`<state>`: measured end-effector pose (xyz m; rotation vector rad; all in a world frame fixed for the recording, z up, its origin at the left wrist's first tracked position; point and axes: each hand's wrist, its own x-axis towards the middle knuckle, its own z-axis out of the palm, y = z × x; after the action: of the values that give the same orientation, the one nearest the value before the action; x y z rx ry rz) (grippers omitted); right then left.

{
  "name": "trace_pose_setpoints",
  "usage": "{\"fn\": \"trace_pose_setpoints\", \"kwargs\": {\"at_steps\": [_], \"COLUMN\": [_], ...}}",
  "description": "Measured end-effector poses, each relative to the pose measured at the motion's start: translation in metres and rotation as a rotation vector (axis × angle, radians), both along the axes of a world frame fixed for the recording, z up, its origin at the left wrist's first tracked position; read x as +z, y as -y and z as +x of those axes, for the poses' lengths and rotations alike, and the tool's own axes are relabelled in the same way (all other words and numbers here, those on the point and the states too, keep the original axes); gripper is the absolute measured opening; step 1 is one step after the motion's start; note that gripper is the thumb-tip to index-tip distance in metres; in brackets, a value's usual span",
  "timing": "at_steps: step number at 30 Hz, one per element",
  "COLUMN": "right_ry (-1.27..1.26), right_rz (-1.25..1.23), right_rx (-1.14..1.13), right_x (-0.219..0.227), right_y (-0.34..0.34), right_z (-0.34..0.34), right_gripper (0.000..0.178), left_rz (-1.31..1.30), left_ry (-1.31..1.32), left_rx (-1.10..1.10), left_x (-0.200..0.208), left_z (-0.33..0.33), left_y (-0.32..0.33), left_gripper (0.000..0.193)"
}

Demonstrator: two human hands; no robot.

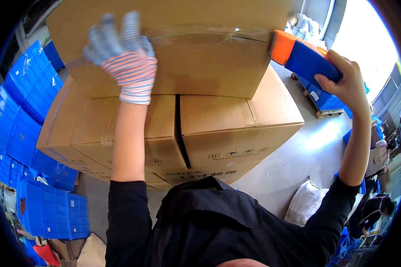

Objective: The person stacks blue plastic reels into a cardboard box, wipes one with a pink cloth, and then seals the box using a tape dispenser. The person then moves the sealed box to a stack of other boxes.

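A brown cardboard box (200, 66) stands in front of me on top of larger cartons, with clear tape along a seam. My left hand (124, 62), in a striped knitted glove, lies over the left part of this box with its fingers spread; it is slightly blurred. In my bare right hand (347, 82) is a blue and orange tape dispenser (307, 58). Its orange, toothed end is at the right edge of the box, by the taped seam. Two cartons (236, 124) side by side support the box, a dark gap between them.
Blue plastic crates (49, 207) are stacked along the left. On the right, a blue crate (327, 100) sits on a wooden pallet (329, 113). A white sack (305, 202) lies on the grey floor (276, 173). Another person (372, 211) is at the lower right.
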<state>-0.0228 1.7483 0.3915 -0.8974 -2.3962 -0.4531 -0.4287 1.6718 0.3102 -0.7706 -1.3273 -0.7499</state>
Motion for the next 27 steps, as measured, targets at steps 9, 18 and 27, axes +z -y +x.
{"fn": "trace_pose_setpoints", "kwargs": {"at_steps": [9,18,27], "right_ry": [0.055,0.042,-0.164], "right_rz": [0.099,0.25,0.2], "right_rx": [0.089,0.208,-0.083], "right_x": [-0.01,-0.028,-0.028], "right_y": [-0.013,-0.047,-0.089], "right_z": [0.004,0.018,0.101], "right_gripper": [0.05,0.063,0.041], "left_rz": [-0.74,-0.782,-0.806], "left_ry": [-0.402,-0.494,-0.466], "left_rx": [-0.487,-0.464,-0.317], "left_x": [0.007,0.014,0.013], "left_z": [0.07,0.102,0.108], "left_y": [-0.044,-0.079,-0.078], "left_gripper": [0.065,0.066,0.067]}}
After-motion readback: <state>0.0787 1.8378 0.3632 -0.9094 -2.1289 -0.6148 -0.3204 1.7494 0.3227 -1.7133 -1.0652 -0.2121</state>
